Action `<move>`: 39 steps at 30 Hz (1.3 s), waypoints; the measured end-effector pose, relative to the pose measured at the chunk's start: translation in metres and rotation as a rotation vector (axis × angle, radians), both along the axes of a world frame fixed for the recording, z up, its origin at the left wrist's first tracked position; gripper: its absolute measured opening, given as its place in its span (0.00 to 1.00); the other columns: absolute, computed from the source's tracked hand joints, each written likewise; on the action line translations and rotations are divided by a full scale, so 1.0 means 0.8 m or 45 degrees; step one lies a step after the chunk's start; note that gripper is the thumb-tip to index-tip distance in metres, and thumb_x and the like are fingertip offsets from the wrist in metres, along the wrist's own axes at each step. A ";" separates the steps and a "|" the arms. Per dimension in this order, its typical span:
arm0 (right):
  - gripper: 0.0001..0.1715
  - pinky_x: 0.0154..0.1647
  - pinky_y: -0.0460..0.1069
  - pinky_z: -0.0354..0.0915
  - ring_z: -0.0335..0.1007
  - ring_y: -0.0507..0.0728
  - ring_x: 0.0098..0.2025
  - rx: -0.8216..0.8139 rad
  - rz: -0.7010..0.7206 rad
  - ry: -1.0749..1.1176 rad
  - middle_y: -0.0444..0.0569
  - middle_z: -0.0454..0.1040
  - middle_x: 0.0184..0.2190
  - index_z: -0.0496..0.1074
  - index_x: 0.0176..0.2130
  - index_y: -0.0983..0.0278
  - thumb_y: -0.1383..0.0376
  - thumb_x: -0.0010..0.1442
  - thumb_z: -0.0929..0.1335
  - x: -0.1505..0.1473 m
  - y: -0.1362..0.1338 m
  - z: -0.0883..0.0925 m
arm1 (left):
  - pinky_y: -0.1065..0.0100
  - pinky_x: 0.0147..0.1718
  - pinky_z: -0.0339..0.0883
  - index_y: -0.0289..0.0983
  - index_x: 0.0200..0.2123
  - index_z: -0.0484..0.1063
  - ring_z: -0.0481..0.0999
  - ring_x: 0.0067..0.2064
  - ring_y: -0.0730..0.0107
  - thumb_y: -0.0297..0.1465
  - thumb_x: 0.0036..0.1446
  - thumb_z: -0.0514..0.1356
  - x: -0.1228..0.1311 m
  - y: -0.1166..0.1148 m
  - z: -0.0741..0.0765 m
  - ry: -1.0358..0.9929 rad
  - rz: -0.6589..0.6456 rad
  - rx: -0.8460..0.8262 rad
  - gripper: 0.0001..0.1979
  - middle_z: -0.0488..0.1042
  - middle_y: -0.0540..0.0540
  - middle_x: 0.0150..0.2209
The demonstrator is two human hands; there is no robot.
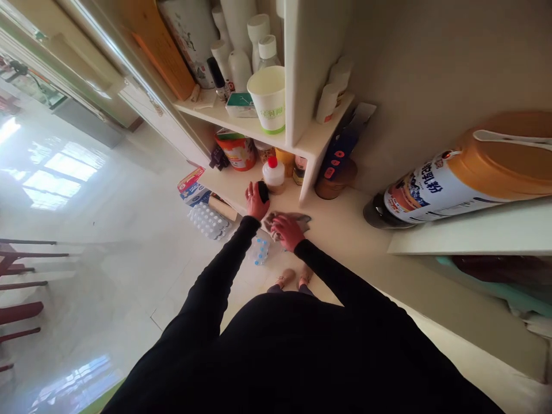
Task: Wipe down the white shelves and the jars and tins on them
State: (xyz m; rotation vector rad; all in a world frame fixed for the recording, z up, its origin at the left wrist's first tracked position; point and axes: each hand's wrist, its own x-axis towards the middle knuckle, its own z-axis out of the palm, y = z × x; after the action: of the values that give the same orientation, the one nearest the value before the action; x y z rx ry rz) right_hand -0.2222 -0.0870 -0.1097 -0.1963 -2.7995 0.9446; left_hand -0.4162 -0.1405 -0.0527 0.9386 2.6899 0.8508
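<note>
My left hand point(256, 201) is closed around a small dark round object point(263, 191), perhaps a jar or lid, on the low cream shelf point(228, 185). My right hand point(287, 231) lies flat, fingers spread, pressing a grey-brown cloth point(297, 219) onto the same shelf surface. A small bottle with a red cap point(273, 173) stands just behind my left hand. Both arms are in black sleeves.
Jars and a red-and-green tub point(236, 150) stand on the lower shelf. Above, a paper cup point(268, 98) and white bottles point(240, 68) fill the upper shelf. A large orange-lidded canister point(466, 172) lies at right. Packs of water bottles point(209, 221) sit on the floor.
</note>
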 end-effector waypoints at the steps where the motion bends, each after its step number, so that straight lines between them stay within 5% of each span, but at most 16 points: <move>1: 0.24 0.76 0.66 0.62 0.63 0.66 0.74 0.001 0.046 0.005 0.55 0.77 0.64 0.81 0.47 0.60 0.79 0.54 0.71 0.011 0.004 0.001 | 0.45 0.82 0.43 0.27 0.75 0.57 0.51 0.83 0.44 0.23 0.53 0.69 -0.005 0.003 0.001 -0.011 -0.033 -0.034 0.48 0.51 0.22 0.80; 7: 0.22 0.67 0.63 0.72 0.74 0.65 0.66 0.050 0.008 0.013 0.51 0.85 0.49 0.80 0.35 0.60 0.81 0.46 0.66 0.185 0.015 0.016 | 0.41 0.79 0.49 0.33 0.76 0.57 0.55 0.82 0.41 0.23 0.51 0.69 -0.024 0.004 0.000 -0.085 -0.150 -0.093 0.50 0.53 0.24 0.80; 10: 0.21 0.61 0.62 0.76 0.79 0.65 0.58 0.017 -0.159 -0.009 0.49 0.86 0.42 0.79 0.31 0.58 0.78 0.44 0.65 0.280 0.034 0.027 | 0.41 0.78 0.51 0.35 0.74 0.61 0.57 0.81 0.40 0.22 0.50 0.69 -0.029 0.003 0.000 -0.095 -0.169 -0.057 0.47 0.56 0.26 0.79; 13: 0.21 0.59 0.60 0.76 0.80 0.64 0.54 -0.071 -0.456 0.002 0.50 0.85 0.43 0.81 0.37 0.58 0.74 0.48 0.65 0.318 0.060 0.033 | 0.42 0.78 0.51 0.35 0.72 0.63 0.58 0.80 0.38 0.22 0.49 0.70 -0.033 0.005 0.002 -0.104 -0.158 -0.023 0.47 0.57 0.26 0.78; 17: 0.25 0.71 0.67 0.68 0.71 0.70 0.67 0.110 -0.627 -0.014 0.60 0.80 0.58 0.82 0.54 0.63 0.67 0.58 0.68 0.265 0.071 0.026 | 0.40 0.77 0.54 0.40 0.70 0.66 0.64 0.76 0.37 0.22 0.46 0.72 -0.038 0.009 0.006 -0.129 -0.133 0.020 0.47 0.62 0.32 0.75; 21: 0.42 0.77 0.73 0.57 0.55 0.78 0.77 0.199 -0.413 -0.090 0.64 0.68 0.73 0.74 0.69 0.65 0.61 0.57 0.76 0.174 0.041 0.010 | 0.42 0.74 0.62 0.39 0.68 0.69 0.70 0.70 0.38 0.25 0.44 0.76 -0.040 0.004 0.003 -0.165 -0.040 0.048 0.46 0.67 0.33 0.67; 26: 0.45 0.80 0.71 0.50 0.48 0.74 0.81 0.222 -0.054 -0.125 0.61 0.62 0.77 0.68 0.74 0.62 0.64 0.60 0.74 0.080 0.024 0.007 | 0.48 0.67 0.72 0.39 0.65 0.71 0.78 0.61 0.49 0.31 0.45 0.79 -0.027 -0.028 0.000 -0.302 0.185 0.218 0.44 0.67 0.36 0.61; 29: 0.48 0.80 0.71 0.48 0.46 0.75 0.81 0.197 -0.012 -0.146 0.63 0.59 0.78 0.66 0.75 0.64 0.63 0.60 0.75 0.015 0.028 0.015 | 0.52 0.62 0.76 0.41 0.62 0.75 0.81 0.52 0.57 0.34 0.43 0.80 -0.009 -0.049 0.011 -0.546 0.307 0.507 0.41 0.70 0.39 0.58; 32: 0.51 0.80 0.73 0.48 0.46 0.79 0.80 0.184 0.005 -0.179 0.67 0.59 0.77 0.68 0.74 0.66 0.60 0.56 0.79 -0.041 0.029 0.027 | 0.53 0.61 0.76 0.41 0.59 0.76 0.81 0.52 0.58 0.40 0.45 0.80 0.015 -0.063 0.031 -0.736 0.241 0.717 0.38 0.76 0.41 0.55; 35: 0.41 0.78 0.71 0.53 0.57 0.77 0.75 0.178 0.095 -0.181 0.66 0.70 0.70 0.76 0.67 0.64 0.59 0.57 0.79 -0.051 0.034 0.035 | 0.52 0.62 0.75 0.41 0.60 0.75 0.81 0.56 0.53 0.47 0.46 0.79 0.043 -0.071 0.053 -0.902 0.100 0.832 0.40 0.80 0.41 0.54; 39: 0.27 0.78 0.68 0.57 0.62 0.71 0.73 0.139 0.172 -0.104 0.57 0.76 0.66 0.82 0.60 0.60 0.65 0.61 0.75 0.015 0.064 0.034 | 0.51 0.65 0.73 0.42 0.64 0.74 0.80 0.60 0.51 0.49 0.48 0.78 0.082 -0.078 0.077 -1.032 -0.043 0.874 0.42 0.80 0.41 0.58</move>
State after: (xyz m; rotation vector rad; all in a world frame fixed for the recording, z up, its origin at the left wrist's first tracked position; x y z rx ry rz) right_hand -0.2102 -0.0359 -0.0823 -0.0316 -2.9610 0.8258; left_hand -0.3506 -0.2029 0.0088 0.5324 1.6968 1.7353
